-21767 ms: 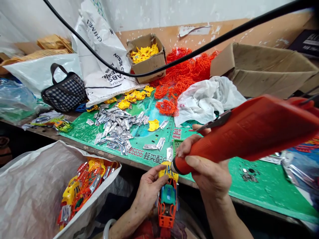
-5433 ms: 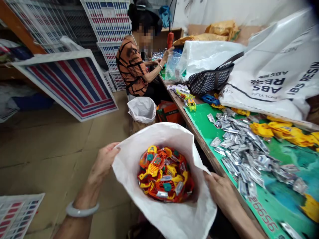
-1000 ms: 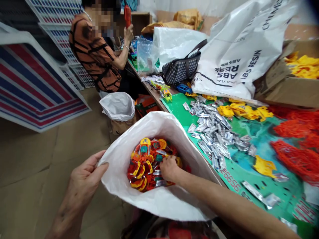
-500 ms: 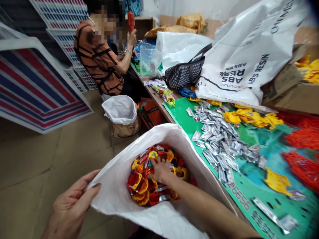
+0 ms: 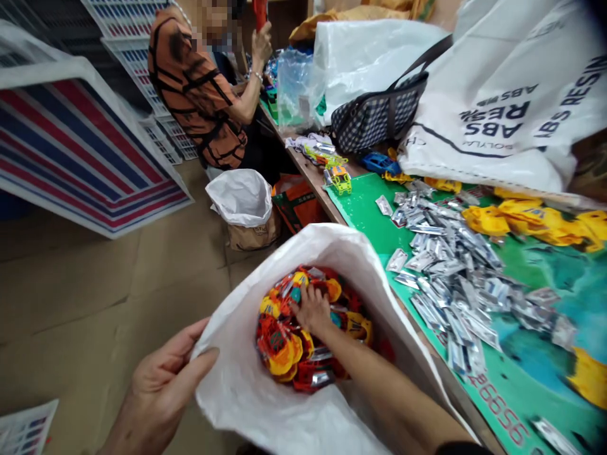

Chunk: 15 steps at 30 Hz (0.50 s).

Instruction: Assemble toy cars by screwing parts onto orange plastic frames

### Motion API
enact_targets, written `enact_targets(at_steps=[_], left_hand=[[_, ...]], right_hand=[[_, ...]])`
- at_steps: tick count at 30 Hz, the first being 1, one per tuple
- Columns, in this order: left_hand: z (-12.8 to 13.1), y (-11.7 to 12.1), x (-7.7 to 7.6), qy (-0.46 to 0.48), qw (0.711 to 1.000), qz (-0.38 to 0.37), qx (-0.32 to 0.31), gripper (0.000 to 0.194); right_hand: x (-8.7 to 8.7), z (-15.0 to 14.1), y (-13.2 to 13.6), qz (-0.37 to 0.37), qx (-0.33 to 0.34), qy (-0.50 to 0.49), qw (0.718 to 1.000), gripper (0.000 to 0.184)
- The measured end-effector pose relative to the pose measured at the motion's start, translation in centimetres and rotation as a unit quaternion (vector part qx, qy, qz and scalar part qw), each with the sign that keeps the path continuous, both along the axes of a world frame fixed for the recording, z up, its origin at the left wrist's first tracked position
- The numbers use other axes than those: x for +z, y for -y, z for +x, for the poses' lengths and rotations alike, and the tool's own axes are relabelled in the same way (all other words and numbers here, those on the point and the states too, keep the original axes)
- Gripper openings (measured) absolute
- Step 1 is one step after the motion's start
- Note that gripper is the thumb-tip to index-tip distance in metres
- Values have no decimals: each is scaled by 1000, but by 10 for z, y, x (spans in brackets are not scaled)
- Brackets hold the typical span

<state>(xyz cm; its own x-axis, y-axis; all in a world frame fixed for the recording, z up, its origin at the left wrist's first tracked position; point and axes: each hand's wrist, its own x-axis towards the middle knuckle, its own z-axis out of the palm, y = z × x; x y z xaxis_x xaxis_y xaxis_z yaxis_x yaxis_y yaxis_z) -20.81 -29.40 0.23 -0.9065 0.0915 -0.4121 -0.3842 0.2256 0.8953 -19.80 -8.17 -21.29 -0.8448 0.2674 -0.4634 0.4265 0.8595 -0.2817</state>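
My left hand (image 5: 159, 385) pinches the rim of a white woven sack (image 5: 227, 360) between thumb and fingers and holds its mouth wide. Inside lies a heap of red and yellow plastic toy parts (image 5: 284, 354), with some silvery and green pieces among them. My right hand (image 5: 313, 309) reaches in over the sack's near right side. Its fingers are spread and rest on top of the heap; whether a fingertip presses on a single piece is hard to make out.
Right of the sack, a green-topped table (image 5: 360, 202) bears silvery pieces (image 5: 450, 265), yellow parts (image 5: 531, 218), a checkered bag (image 5: 379, 117) and a large printed sack (image 5: 497, 120). Farther back, a person (image 5: 199, 88) holds a red tool (image 5: 260, 12). A smaller sack (image 5: 244, 202) and striped panel (image 5: 95, 158) stand left.
The whole view has shifted, so the sack and table appear farther right. My right hand stays on the heap with its fingers slightly more bent; my left hand keeps the rim.
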Motion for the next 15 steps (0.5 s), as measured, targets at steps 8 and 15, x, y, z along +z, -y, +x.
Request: enact_targets(at_steps=[8,15], left_hand=[[-14,1,-6,-23,999,27,-2,59],[-15,0,-9,-1,999,38,25,56]], right_hand=[[26,-2,12,-13,27,-54,998,65],[23,38,55,-89,184,-100,974,72]])
